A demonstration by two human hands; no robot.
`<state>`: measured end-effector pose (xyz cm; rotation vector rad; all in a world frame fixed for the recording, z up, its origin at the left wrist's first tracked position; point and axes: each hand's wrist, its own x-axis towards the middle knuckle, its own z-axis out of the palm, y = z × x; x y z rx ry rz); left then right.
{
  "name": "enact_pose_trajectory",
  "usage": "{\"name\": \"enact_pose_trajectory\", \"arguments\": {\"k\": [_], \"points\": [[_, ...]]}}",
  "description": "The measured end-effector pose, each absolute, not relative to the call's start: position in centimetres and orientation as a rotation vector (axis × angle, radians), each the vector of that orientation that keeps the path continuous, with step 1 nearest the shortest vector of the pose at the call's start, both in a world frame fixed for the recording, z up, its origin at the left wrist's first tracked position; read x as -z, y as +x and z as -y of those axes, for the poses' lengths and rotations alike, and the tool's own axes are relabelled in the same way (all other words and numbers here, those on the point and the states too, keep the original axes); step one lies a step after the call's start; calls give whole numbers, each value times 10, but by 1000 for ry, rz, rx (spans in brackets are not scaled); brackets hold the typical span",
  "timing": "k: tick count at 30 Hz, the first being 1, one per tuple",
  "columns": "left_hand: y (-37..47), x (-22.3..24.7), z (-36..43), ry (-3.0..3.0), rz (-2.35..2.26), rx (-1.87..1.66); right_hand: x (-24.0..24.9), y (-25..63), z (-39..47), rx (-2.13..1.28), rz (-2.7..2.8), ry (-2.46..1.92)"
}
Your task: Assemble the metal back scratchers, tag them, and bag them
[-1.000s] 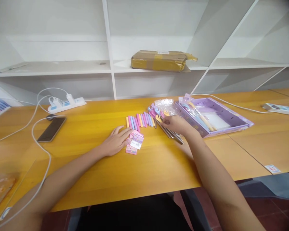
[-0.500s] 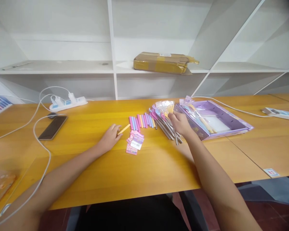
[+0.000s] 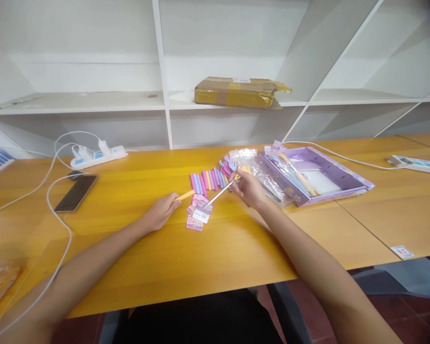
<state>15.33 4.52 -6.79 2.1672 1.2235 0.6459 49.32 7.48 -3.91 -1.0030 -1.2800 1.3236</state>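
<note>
My left hand (image 3: 162, 210) is closed on a yellow tube (image 3: 184, 196), whose free end points right. Between the fingers of my right hand (image 3: 249, 188) is a metal rod (image 3: 220, 192) with a yellow claw-shaped head; its bare end slants down left above the cards. A row of pink, blue, purple and yellow tubes (image 3: 208, 180) lies between the hands. Pink and white cards (image 3: 201, 214) overlap just below the row. Pink and blue claw heads (image 3: 228, 165) are bunched behind my right hand, which partly hides their rods.
An open purple box (image 3: 338, 167) with wrapped pieces stands at the right, clear plastic bags (image 3: 270, 179) beside it. A phone (image 3: 76, 193), cables and a power strip (image 3: 99, 156) lie left. A taped carton (image 3: 236, 92) rests on the shelf.
My right hand has moved left, and its yellow-headed rod has swung from pointing down to pointing down left. My left hand has closed more around the yellow tube. The view has shifted slightly.
</note>
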Motion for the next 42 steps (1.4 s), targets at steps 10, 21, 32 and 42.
{"name": "enact_pose_trajectory", "arguments": {"k": [10,21,32,42], "points": [[156,63,-41,2142,-1140,-548,38,491,-75,-1331,1202,-985],[155,66,-43,2221,-1164,-482,38,484,-71,-1271,1293,-946],[155,64,-42,2194,-1218,-454,48,485,-67,-1090,1388,-857],[156,64,-43,2288,-1238,-356,53,483,-70,-1149,1470,-689]]}}
